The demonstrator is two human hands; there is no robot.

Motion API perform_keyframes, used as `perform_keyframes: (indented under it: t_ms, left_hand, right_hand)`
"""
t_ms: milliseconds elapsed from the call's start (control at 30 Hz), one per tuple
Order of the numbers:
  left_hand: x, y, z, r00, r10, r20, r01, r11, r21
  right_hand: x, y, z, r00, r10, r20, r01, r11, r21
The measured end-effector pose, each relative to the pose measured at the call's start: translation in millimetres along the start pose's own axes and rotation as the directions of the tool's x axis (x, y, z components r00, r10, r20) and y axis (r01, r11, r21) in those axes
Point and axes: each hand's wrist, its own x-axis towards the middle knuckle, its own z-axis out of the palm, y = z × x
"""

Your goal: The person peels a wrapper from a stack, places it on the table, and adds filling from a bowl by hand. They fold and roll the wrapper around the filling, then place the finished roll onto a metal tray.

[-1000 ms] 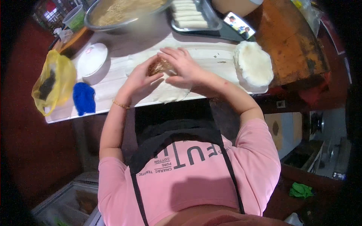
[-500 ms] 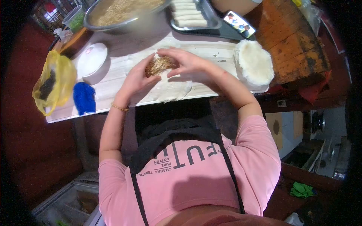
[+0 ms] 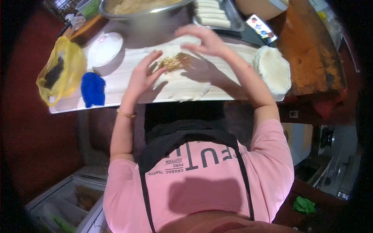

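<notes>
A thin, round, pale wrapper (image 3: 188,91) lies flat on the white board, bearing a small heap of brownish shredded filling (image 3: 175,62). Beside the heap's left edge is my left hand (image 3: 144,77), open, with thumb and fingers spread and the fingertips close to the shreds. My right hand (image 3: 206,42) hovers above and to the right of the filling, fingers apart and slightly blurred, holding nothing. To the right sits a stack of similar round wrappers (image 3: 274,72).
Behind the board (image 3: 233,91) stand a large metal bowl of filling (image 3: 147,9) and a metal tray (image 3: 237,25) of white rolls (image 3: 213,16). A phone (image 3: 262,29) leans nearby. Leftward are a white bowl (image 3: 105,50), blue cloth (image 3: 93,89) and yellow plastic bag (image 3: 74,62).
My right hand has lifted off the filling, up and to the right. My left hand has drawn slightly away from the heap. The whole view has shifted a little.
</notes>
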Motion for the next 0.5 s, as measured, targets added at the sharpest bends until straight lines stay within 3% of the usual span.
perform_keyframes:
  t_ms: [33,67,133,200,267,333,367,433,500]
  left_hand:
    - [-7.0,-2.8,-2.2,0.995,-0.039,-0.087,0.030,0.994,-0.107]
    - [-13.3,-5.3,-4.0,0.995,-0.040,-0.088,0.031,0.994,-0.104]
    - [-25.3,-8.7,-6.4,0.962,-0.214,-0.170,0.184,0.968,-0.173]
    - [-37.1,-9.4,-0.8,0.953,-0.209,-0.217,0.148,0.952,-0.268]
    - [-44.8,-18.8,6.6,0.931,-0.167,-0.325,0.141,0.985,-0.102]
    - [-46.8,-18.8,7.6,0.939,-0.128,-0.318,0.119,0.992,-0.046]
    - [-46.5,-17.3,8.1,0.926,-0.120,-0.359,0.093,0.991,-0.091]
    - [-46.6,-15.6,7.5,0.903,-0.149,-0.403,0.097,0.984,-0.146]
    - [-46.9,-9.9,7.2,0.909,-0.155,-0.388,0.099,0.982,-0.162]
  right_hand:
    - [19.9,-2.8,-9.2,0.998,0.047,-0.032,-0.046,0.999,0.013]
    - [41.8,-6.6,-17.4,0.993,0.095,-0.064,-0.093,0.995,0.025]
    - [86.3,8.8,-13.6,0.978,0.150,-0.142,-0.146,0.989,0.037]
    - [130.0,36.2,14.5,0.943,0.010,-0.332,-0.020,0.999,-0.026]
    - [188.2,103.1,57.2,0.961,0.277,-0.023,-0.277,0.952,-0.127]
    - [200.8,138.7,68.1,0.995,-0.036,0.095,0.073,0.906,-0.418]
    - [199.1,124.6,56.4,0.997,-0.018,0.080,0.052,0.898,-0.437]
    - [195.7,87.1,42.0,0.966,0.210,0.152,-0.160,0.944,-0.290]
    - [189.4,64.6,30.6,0.952,0.230,0.201,-0.134,0.905,-0.403]
